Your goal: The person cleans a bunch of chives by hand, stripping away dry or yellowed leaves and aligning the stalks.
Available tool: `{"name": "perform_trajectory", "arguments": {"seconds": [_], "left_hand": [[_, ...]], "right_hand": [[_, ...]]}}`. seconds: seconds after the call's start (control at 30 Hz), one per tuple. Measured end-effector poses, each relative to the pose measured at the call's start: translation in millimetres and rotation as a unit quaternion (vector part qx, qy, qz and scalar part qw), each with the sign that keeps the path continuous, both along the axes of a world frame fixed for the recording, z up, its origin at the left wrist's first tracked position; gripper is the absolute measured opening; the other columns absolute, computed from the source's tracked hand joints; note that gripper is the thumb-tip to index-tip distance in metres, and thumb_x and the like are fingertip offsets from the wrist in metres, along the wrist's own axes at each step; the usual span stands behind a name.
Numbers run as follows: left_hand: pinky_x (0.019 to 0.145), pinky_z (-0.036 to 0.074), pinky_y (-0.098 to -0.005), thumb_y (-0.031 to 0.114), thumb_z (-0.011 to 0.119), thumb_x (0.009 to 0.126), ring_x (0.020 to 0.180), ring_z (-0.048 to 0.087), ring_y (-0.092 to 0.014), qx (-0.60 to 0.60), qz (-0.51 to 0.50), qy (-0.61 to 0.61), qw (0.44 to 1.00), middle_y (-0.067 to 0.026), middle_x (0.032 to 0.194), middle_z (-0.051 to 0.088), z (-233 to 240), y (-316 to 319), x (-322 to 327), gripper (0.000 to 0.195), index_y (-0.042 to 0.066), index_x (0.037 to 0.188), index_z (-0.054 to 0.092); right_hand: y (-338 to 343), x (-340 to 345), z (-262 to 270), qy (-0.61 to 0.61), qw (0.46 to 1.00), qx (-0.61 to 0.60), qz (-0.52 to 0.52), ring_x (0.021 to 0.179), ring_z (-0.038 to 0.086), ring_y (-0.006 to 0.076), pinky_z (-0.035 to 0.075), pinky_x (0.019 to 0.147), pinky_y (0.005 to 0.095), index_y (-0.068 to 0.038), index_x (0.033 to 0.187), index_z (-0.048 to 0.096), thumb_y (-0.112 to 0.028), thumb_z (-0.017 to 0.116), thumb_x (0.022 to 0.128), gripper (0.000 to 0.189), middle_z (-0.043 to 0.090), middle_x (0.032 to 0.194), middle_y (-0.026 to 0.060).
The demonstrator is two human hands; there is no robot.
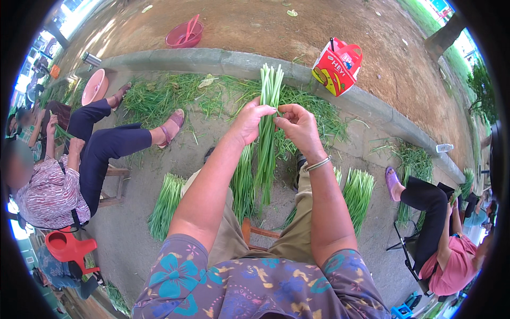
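A bunch of long green stalks with pale ends, like garlic chives, stands upright before me, pale ends towards the kerb. My left hand is closed around it below those ends. At the bunch's right side, my right hand pinches a thin piece of stalk between thumb and forefinger. Between my legs, more loose stalks hang or lie over a wooden stool. Neat bundles of the same greens rest on the pavement, one to the left and one to the right.
Leaf scraps litter the ground along a concrete kerb. A red bag stands on the kerb; beyond it lies a dark pink basin. A seated person is at left, another at right, both holding greens.
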State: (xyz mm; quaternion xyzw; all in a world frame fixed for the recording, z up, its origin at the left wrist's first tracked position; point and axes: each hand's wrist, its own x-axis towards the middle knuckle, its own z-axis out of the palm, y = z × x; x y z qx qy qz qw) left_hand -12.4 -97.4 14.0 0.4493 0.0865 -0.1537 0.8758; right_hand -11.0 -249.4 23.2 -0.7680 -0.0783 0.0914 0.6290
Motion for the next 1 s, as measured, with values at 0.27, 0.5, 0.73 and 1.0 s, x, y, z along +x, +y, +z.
{"name": "perform_trajectory", "arguments": {"seconds": [0.27,0.5,0.73,1.0], "left_hand": [[0.066,0.049,-0.0386,0.025,0.049,0.083,0.069,0.059,-0.024,-0.087,-0.027,0.06,0.994,-0.0122,0.084,0.061,-10.9,7.4,6.1,0.027,0.004,0.099,0.052],[0.062,0.05,-0.0354,0.014,0.055,0.083,0.068,0.059,-0.022,-0.009,0.048,0.016,0.999,-0.0093,0.082,0.059,-5.7,-1.6,1.7,0.017,0.007,0.098,0.052],[0.057,0.049,-0.0343,0.016,0.059,0.083,0.064,0.057,-0.018,0.047,0.024,0.03,0.998,-0.0066,0.08,0.057,-3.7,-1.3,-0.7,0.018,0.008,0.098,0.051],[0.049,0.047,-0.0294,0.013,0.057,0.084,0.058,0.055,-0.015,0.053,-0.077,0.004,0.996,-0.0042,0.074,0.055,-9.7,-0.2,-2.9,0.016,0.008,0.097,0.05]], "right_hand": [[1.8,2.9,-1.6,-0.032,0.999,-0.01,-0.043,0.061,0.056,0.01,0.044,0.056,0.025,0.001,0.081,0.063,-0.01,0.062,0.079,0.011,0.061,0.069,0.0046],[2.8,0.8,-6.8,-0.144,0.98,-0.116,-0.07,0.066,0.058,0.0204,0.046,0.062,0.0309,-0.004,0.081,0.065,-0.014,0.061,0.078,0.011,0.057,0.075,0.0087],[0.5,0.7,-3.2,-0.204,0.953,-0.207,-0.086,0.068,0.058,0.0284,0.046,0.062,0.0369,-0.006,0.079,0.065,-0.015,0.061,0.077,0.01,0.057,0.076,0.0107],[-6.8,5.1,0.8,-0.232,0.938,-0.23,-0.115,0.071,0.057,0.0291,0.045,0.064,0.0386,-0.007,0.075,0.065,-0.015,0.062,0.075,0.009,0.057,0.075,0.0097]]}}
